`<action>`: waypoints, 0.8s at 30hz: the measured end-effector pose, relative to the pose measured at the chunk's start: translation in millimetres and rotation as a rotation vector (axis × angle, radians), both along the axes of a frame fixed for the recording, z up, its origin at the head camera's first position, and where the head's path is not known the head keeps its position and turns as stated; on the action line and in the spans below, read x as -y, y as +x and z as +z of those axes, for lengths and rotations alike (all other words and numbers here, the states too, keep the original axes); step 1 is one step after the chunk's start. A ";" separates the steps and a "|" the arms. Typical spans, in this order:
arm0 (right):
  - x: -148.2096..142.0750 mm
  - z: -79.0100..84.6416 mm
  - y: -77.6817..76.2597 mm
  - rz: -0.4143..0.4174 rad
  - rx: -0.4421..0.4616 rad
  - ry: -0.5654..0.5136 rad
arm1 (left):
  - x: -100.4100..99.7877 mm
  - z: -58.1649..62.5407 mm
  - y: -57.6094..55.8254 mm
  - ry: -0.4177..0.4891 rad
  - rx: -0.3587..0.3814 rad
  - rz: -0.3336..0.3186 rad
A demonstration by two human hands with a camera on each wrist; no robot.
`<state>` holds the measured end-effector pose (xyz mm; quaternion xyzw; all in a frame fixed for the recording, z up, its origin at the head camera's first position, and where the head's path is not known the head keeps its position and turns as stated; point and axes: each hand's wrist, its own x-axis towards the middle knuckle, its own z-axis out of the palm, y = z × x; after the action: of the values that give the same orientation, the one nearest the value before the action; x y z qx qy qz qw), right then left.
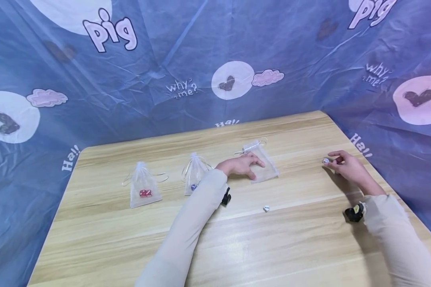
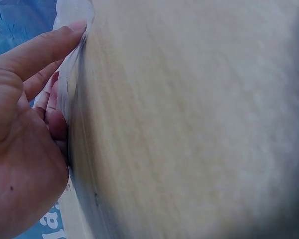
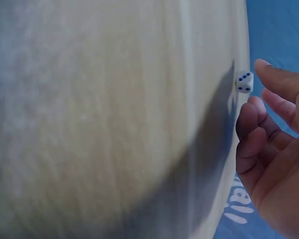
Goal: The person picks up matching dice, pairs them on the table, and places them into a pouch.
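My left hand rests on a white mesh drawstring bag, fingers spread over it. In the left wrist view the bag runs along the fingertips, and some fingers are partly behind it. On the right, my right hand is at a white die, its thumb and fingers parted. The right wrist view has this die with blue dots just off the fingertips, with a small gap. A second white die lies on the table between the two arms.
To the left lies a mesh bag with red dice inside. Beside it another mesh bag holds blue dice, partly hidden by the left sleeve. A blue printed curtain hangs round the wooden table.
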<state>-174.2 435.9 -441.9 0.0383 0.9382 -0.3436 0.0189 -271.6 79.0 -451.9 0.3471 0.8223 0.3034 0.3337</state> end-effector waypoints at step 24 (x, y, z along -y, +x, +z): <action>20.8 15.5 5.2 0.098 0.042 0.020 | -0.9 1.0 -1.4 -0.016 -0.004 -0.021</action>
<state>-169.0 415.1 -426.4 -0.0004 0.9416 -0.3321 0.0552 -273.1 79.9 -450.9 0.3536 0.8216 0.2928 0.3379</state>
